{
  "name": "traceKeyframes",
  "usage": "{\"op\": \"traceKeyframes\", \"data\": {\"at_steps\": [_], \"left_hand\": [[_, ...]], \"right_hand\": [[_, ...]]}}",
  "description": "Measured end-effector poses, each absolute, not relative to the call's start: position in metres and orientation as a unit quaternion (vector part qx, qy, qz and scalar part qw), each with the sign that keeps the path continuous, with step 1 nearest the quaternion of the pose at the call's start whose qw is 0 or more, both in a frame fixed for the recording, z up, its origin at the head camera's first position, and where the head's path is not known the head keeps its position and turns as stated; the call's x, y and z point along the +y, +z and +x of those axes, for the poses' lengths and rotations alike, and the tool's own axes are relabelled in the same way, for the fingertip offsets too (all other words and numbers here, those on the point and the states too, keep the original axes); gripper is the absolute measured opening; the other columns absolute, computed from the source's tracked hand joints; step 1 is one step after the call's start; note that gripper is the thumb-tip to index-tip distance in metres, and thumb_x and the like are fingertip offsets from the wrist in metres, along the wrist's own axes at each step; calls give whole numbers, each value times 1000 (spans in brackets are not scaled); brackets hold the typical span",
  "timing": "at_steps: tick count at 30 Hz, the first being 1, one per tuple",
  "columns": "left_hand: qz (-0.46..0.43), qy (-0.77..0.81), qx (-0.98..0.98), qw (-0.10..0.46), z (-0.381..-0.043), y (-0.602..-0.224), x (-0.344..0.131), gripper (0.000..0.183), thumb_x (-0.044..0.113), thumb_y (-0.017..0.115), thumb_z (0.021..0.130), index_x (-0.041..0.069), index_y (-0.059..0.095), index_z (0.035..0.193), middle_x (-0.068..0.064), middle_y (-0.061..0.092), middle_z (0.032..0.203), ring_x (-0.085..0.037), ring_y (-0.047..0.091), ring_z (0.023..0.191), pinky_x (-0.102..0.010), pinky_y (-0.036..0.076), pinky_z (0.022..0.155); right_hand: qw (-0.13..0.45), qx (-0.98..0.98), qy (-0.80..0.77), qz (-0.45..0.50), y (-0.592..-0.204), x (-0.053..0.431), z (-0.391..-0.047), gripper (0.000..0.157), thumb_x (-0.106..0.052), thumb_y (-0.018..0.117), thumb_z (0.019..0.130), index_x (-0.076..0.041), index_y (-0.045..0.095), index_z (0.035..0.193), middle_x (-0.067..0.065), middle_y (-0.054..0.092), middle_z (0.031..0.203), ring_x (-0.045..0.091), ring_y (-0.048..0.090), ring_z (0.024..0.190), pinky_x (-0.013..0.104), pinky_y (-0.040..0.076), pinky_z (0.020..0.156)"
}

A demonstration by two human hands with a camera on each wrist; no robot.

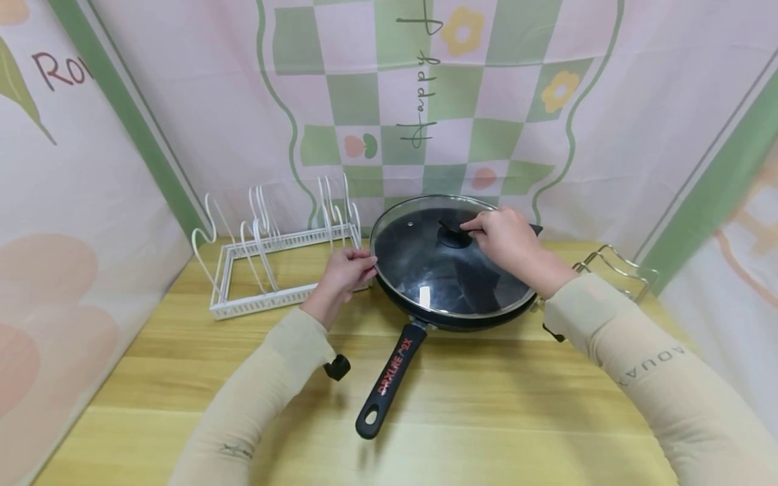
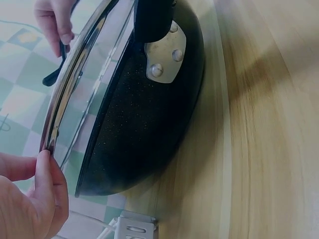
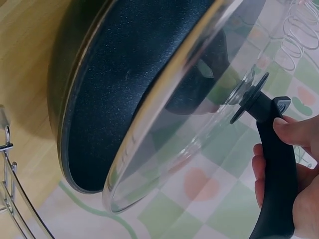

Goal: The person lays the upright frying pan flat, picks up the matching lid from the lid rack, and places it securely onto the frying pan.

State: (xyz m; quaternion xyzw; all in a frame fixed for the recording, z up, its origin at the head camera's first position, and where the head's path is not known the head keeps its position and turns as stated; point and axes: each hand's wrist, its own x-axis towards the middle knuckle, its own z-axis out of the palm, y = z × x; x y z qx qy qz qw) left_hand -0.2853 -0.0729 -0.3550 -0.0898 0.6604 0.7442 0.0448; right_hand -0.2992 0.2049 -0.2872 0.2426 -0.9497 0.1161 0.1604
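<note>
A black frying pan [image 1: 392, 386] stands on the wooden table, its long handle pointing toward me and lettered in red. Over it is a round glass lid [image 1: 425, 280] with a metal rim; both wrist views show a gap between lid and pan. My right hand [image 1: 509, 237] grips the lid's black handle [image 3: 276, 174], fingers curled round it. At the lid's left edge, my left hand [image 1: 346, 273] pinches the rim between thumb and fingers, seen closely in the left wrist view [image 2: 37, 191].
Left of the pan stands a white wire rack [image 1: 264, 297] with upright loops. A shiny metal wire rack [image 1: 620, 270] sits at the right, partly hidden by my right arm. A patterned cloth [image 1: 425, 101] hangs behind the table [image 1: 486, 418].
</note>
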Motion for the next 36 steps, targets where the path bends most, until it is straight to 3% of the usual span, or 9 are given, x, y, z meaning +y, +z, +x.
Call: {"op": "traceKeyframes", "data": {"at_steps": [11,22,27,32,36], "left_hand": [[-89,740,665,47,-286,-360,-75,36,-4,61,100,-12,56,135,-26,60,129,-18,68,93,-17,57,75],[-98,746,658,22,-286,-364,-75,32,-8,67,94,-13,61,125,-15,65,106,-4,64,66,-16,56,70],[-108,746,656,16,-288,-365,-75,30,-7,69,93,-13,64,122,-14,67,102,-4,64,66,-18,57,70],[-106,742,662,11,-287,-367,-76,25,-7,71,92,-12,67,116,-19,70,105,-8,67,72,-28,59,83],[-94,750,655,6,-286,-369,-76,18,-10,71,90,-13,69,108,-19,71,99,-12,69,74,-32,59,86]], "right_hand": [[178,-941,115,263,-293,206,-301,25,2,62,96,-3,77,116,17,74,112,40,60,84,50,46,80],[178,-939,123,267,-295,206,-302,23,1,63,97,-3,78,114,18,74,112,43,62,91,52,47,84],[179,-940,121,265,-297,206,-303,22,1,64,97,-3,78,114,18,74,112,42,62,90,51,48,82],[179,-940,120,265,-300,206,-304,21,1,65,97,-2,78,113,18,74,110,41,62,87,50,47,80],[179,-939,120,267,-303,208,-304,21,1,65,96,-2,78,112,19,74,109,40,61,84,49,47,77]]}}
